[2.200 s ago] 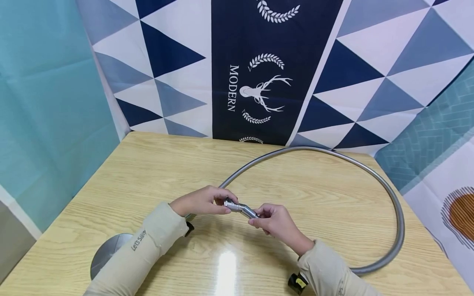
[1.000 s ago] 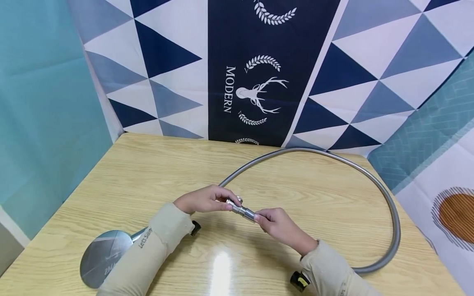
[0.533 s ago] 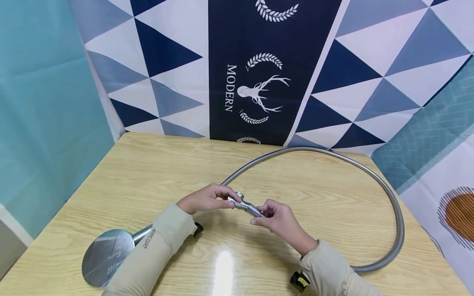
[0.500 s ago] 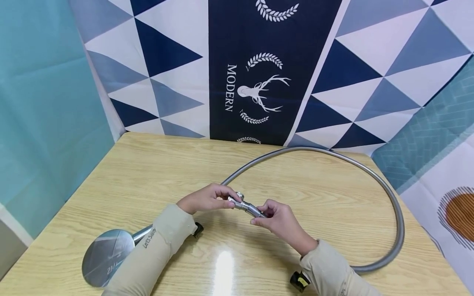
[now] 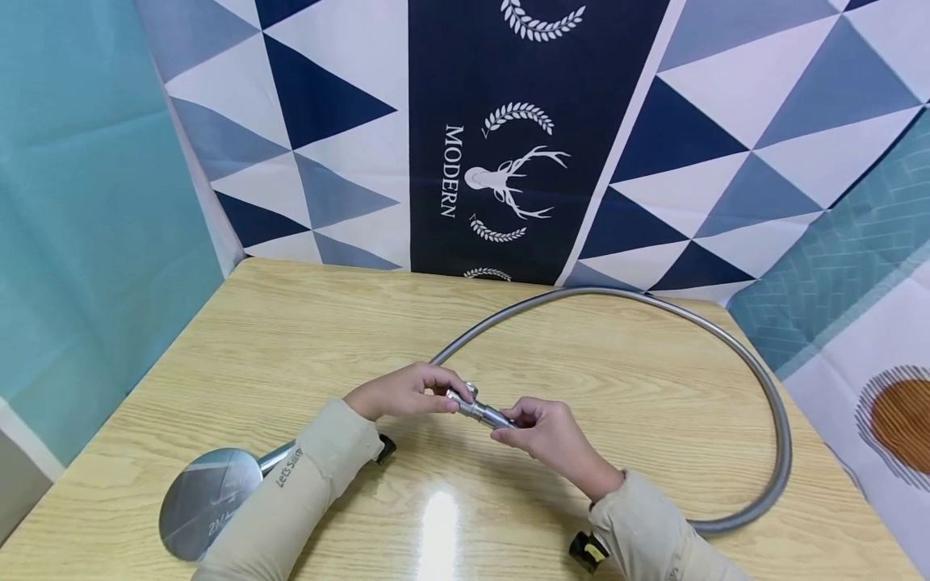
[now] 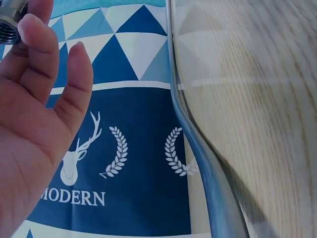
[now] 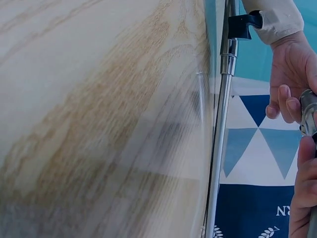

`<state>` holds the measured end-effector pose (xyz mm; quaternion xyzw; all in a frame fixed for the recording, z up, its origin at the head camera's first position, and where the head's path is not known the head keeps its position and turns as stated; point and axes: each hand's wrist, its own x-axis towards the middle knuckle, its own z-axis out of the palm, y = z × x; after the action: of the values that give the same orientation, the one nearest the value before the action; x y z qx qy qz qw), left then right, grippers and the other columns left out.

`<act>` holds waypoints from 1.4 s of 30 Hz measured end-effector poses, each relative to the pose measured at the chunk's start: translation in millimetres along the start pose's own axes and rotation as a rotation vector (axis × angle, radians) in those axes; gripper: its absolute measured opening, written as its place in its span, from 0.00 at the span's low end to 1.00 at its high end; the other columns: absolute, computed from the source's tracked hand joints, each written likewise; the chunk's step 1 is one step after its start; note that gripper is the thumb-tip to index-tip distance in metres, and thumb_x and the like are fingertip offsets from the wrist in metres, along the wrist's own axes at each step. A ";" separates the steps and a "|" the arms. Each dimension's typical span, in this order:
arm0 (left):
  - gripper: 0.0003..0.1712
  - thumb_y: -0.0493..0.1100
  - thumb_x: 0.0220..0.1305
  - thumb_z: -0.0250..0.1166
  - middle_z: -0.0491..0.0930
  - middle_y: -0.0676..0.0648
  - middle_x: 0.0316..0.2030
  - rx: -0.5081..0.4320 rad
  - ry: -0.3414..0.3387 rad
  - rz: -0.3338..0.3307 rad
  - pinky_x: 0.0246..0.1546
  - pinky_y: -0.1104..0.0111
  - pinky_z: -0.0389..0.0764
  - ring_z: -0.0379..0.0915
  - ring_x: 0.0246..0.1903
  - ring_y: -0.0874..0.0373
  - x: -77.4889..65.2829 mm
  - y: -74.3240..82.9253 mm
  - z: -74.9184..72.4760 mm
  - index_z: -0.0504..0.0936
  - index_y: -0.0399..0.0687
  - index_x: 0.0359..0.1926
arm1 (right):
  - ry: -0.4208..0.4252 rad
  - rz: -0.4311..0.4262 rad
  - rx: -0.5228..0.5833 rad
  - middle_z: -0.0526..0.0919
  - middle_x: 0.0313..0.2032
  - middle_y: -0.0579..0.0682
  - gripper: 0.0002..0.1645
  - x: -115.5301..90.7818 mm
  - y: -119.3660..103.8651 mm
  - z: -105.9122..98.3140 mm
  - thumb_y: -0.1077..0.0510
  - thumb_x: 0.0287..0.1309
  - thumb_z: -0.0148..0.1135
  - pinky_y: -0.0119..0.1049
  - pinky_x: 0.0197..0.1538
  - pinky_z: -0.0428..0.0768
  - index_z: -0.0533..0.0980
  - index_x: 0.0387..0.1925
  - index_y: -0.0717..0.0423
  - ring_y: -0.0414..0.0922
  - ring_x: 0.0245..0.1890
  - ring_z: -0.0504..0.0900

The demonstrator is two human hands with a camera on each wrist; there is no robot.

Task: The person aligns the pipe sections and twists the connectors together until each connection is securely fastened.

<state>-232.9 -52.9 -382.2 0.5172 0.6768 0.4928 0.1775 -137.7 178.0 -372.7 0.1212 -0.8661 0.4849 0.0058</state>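
Note:
Both hands meet over the middle of the table on a small chrome pipe fitting (image 5: 485, 413) with a short stub on its far side. My left hand (image 5: 407, 391) pinches its left end between thumb and fingers. My right hand (image 5: 548, 440) holds the other end with thumb and fingertips, partly covering it. In the left wrist view, a threaded opening shows on the fitting (image 6: 9, 25) at the top left corner. A long grey metal hose (image 5: 780, 428) loops round behind both hands; its ends are hidden by the arms.
A round chrome shower head (image 5: 211, 504) lies at the left, its handle (image 5: 278, 457) running under my left sleeve. Black wrist mounts (image 5: 587, 552) hang below the forearms. Patterned cloth (image 5: 538, 145) rises along the table's (image 5: 327, 323) back edge.
Since one second ago, my right thumb and fingers have shifted their hold on the fitting's right end. My left hand keeps its pinch. The hose and shower head lie as before.

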 end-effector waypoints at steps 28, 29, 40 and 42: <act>0.09 0.30 0.66 0.58 0.80 0.40 0.40 0.030 0.007 0.009 0.33 0.69 0.69 0.66 0.32 0.63 1.6 9.9 3.4 0.79 0.32 0.45 | -0.153 -0.077 -0.086 0.71 0.17 0.43 0.09 -1.5 -3.7 -7.8 0.65 0.64 0.56 0.28 0.19 0.61 0.79 0.31 0.67 0.33 0.15 0.61; 0.09 0.30 0.66 0.57 0.80 0.40 0.40 0.029 0.006 0.006 0.33 0.69 0.69 0.66 0.32 0.63 1.8 9.9 3.5 0.79 0.32 0.45 | -0.151 -0.075 -0.083 0.71 0.17 0.43 0.09 -1.7 -3.6 -7.6 0.65 0.64 0.56 0.28 0.19 0.61 0.79 0.31 0.67 0.33 0.15 0.61; 0.09 0.32 0.67 0.57 0.80 0.39 0.42 0.037 0.035 -0.025 0.29 0.69 0.67 0.65 0.30 0.62 -0.9 11.6 2.5 0.79 0.33 0.45 | -0.039 -0.051 0.082 0.81 0.21 0.56 0.08 -2.5 0.6 1.6 0.70 0.53 0.66 0.27 0.17 0.65 0.74 0.34 0.67 0.34 0.13 0.65; 0.09 0.31 0.67 0.57 0.80 0.39 0.42 0.034 0.031 -0.021 0.29 0.69 0.67 0.65 0.30 0.62 -1.1 11.4 2.1 0.79 0.33 0.45 | -0.027 -0.071 0.059 0.82 0.23 0.56 0.10 -2.4 0.8 2.3 0.69 0.49 0.69 0.27 0.18 0.66 0.75 0.32 0.66 0.34 0.16 0.67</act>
<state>-224.9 -53.0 -373.8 0.5053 0.6933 0.4873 0.1631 -135.3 177.0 -374.9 0.1585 -0.8467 0.5079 0.0077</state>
